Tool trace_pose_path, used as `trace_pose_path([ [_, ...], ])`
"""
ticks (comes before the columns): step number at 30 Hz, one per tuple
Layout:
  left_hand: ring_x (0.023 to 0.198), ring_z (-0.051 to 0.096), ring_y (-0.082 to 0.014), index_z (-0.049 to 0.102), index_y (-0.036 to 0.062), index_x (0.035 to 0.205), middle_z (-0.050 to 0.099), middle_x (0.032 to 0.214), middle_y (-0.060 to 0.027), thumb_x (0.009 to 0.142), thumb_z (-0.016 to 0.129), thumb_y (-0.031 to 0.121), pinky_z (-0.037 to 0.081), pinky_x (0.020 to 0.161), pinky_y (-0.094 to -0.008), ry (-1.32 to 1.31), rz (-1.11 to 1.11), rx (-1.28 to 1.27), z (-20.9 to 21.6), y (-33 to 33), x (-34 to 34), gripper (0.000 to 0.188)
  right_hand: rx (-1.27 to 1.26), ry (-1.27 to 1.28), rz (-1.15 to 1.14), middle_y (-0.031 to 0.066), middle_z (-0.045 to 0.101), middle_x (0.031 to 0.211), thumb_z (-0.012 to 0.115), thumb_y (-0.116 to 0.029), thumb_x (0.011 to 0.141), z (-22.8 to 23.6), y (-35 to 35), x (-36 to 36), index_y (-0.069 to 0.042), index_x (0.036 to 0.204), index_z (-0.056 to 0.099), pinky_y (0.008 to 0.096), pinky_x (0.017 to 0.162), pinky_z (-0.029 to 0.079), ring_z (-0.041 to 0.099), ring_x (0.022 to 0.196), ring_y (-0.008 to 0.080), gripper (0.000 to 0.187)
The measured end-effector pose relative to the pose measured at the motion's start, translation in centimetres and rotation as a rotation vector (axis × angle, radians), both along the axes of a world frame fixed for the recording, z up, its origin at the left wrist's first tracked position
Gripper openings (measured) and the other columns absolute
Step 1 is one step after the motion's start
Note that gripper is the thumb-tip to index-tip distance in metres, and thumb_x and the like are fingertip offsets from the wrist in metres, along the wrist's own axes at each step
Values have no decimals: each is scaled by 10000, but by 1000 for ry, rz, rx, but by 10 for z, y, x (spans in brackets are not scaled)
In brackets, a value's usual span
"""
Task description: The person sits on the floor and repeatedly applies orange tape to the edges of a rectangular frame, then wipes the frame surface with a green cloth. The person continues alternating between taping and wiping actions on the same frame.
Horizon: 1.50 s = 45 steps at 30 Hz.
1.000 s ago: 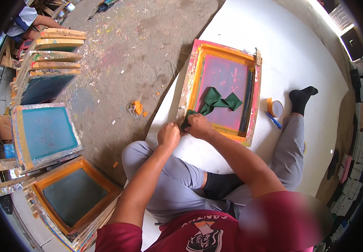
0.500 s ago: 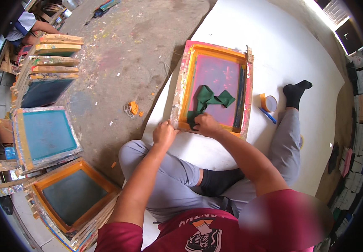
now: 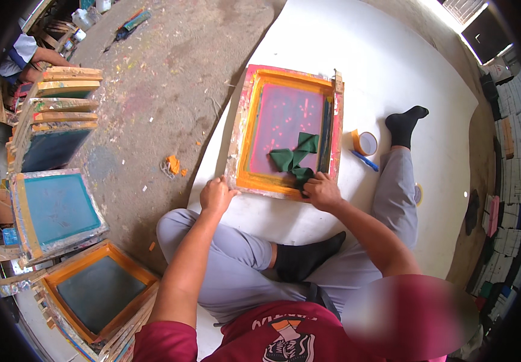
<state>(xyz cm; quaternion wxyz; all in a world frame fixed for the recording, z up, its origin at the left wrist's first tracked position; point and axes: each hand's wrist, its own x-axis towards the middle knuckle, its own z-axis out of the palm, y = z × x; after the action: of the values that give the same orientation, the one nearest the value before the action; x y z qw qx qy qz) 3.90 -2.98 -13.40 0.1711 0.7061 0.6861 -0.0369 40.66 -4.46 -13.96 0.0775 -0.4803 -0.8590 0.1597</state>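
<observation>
A wooden screen-printing frame (image 3: pixel 234 136) with orange-taped inner edges lies on the white sheet before me. Pink specks and blotches mark its purplish mesh (image 3: pixel 277 114). My left hand (image 3: pixel 216 196) is closed on the frame's near left corner. At the near right, my right hand (image 3: pixel 322 192) pinches one end of a dark green cloth (image 3: pixel 282 159) against the inner near edge. The rest of the cloth trails loosely over the lower part of the mesh. My right fingertips are partly hidden by the cloth and the hand itself.
Right of the frame are a tape roll (image 3: pixel 366 143) and a blue pen (image 3: pixel 364 160), close to my outstretched leg (image 3: pixel 396 193). More screen frames (image 3: pixel 61 208) stand and lean along the left. An orange scrap (image 3: pixel 173 164) lies on the stained floor. Another person's arm (image 3: pixel 52 57) shows at far left.
My right hand has slid rightward along the frame's near edge, dragging the green cloth with it. My left hand keeps its hold on the corner. The whole view has shifted slightly.
</observation>
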Motion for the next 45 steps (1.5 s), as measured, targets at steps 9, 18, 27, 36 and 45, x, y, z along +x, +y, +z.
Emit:
trace_pose_path([
  [9,1023,729,-333,707,-25,1214,753,1053,-155,771,896,398,608,860,-431,6,-11,9,11,1,6,641,-38,284,-23,88,677,905,685,-207,900,-31,37,-155,-75,851,687,435,843,518,629,942,314,141],
  [18,1037,717,-333,694,-37,1274,751,1062,-159,800,862,313,588,882,-443,-25,1,0,5,-3,2,613,-65,211,78,38,667,967,662,-237,927,-22,49,-169,-132,976,759,433,846,502,604,982,285,151],
  [27,1090,704,-322,690,-30,1258,744,1097,-155,782,887,392,591,907,-417,-23,3,-9,4,-2,1,666,-138,65,120,6,651,1028,712,-273,898,0,58,-162,-164,964,773,439,884,472,583,1025,258,141],
  [36,1101,698,-323,698,-38,1255,742,1103,-152,762,900,421,582,917,-415,-51,11,8,4,-1,3,703,138,41,-121,73,655,1108,678,-121,873,-36,119,-73,-128,1048,728,443,874,544,654,1063,302,183],
  [45,1203,653,-351,671,-29,1340,709,1243,-211,768,898,425,539,1007,-438,-115,88,7,6,-7,4,765,144,112,-745,208,562,1392,761,-229,879,26,139,-23,-162,1430,588,498,1059,501,554,1295,418,581],
])
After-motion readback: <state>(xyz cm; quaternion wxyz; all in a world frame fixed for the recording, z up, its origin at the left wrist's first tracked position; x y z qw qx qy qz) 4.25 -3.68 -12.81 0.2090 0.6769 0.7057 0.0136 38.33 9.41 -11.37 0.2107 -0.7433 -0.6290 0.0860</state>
